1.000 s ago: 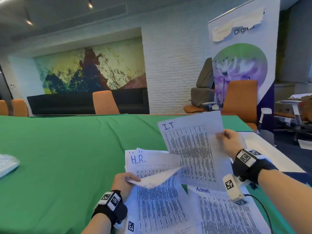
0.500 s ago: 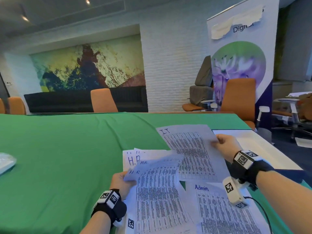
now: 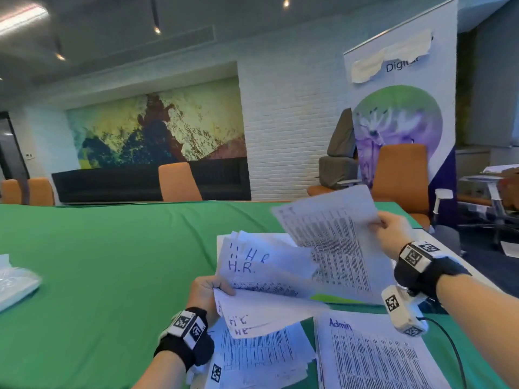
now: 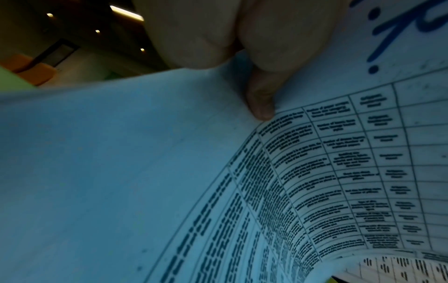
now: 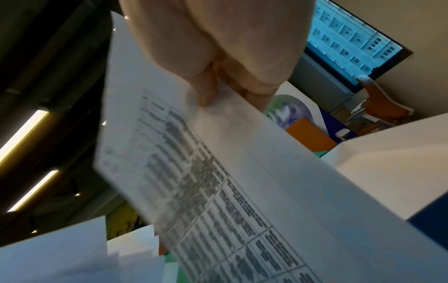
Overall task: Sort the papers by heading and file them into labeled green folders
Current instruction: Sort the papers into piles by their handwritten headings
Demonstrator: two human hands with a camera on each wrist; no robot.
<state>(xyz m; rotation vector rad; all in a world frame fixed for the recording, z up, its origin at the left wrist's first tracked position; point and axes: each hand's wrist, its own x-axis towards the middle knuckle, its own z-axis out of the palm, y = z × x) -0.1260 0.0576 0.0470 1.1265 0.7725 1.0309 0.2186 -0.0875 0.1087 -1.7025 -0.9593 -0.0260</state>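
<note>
- Here, the left hand (image 3: 206, 290) is pinching the left edge of a fanned sheaf of white printed sheets headed "H.R." in blue ink (image 3: 261, 272), thumb lying on top and fingers curled beneath; in the left wrist view a fingertip (image 4: 260, 107) is pressing between two curling sheets of that sheaf (image 4: 339, 172).
- The right hand (image 3: 391, 234) is gripping the right edge of a single white sheet printed with a dense table (image 3: 334, 248), holding it lifted and tilted above the table; its heading is too blurred to read. In the right wrist view the fingers (image 5: 206, 90) are closing on the edge of that sheet (image 5: 218, 191).
- Both wrists are wearing black straps carrying white blocks with square black-and-white markers.
- Under the left hand, the lower sheets of the H.R. pile are lying flat on the green tablecloth (image 3: 98, 276), while the upper ones are bending upward and spreading apart.
- Just right of that pile, a white stack of printed sheets headed "Admin" in blue (image 3: 370, 357) is lying flat, below the lifted sheet and apart from it.
- A sliver of bright green (image 3: 328, 298) is showing between the H.R. sheaf and the lifted sheet; whether it is a folder or the cloth, I cannot tell.
- At the far left edge of the cloth, a clear crinkled plastic packet (image 3: 14, 284) is resting.
- Beyond the table, orange chairs (image 3: 178, 182), a black sofa, a colourful wall painting (image 3: 157, 127) and a white standing banner with a purple flower (image 3: 398, 122) are standing along the white brick wall.
</note>
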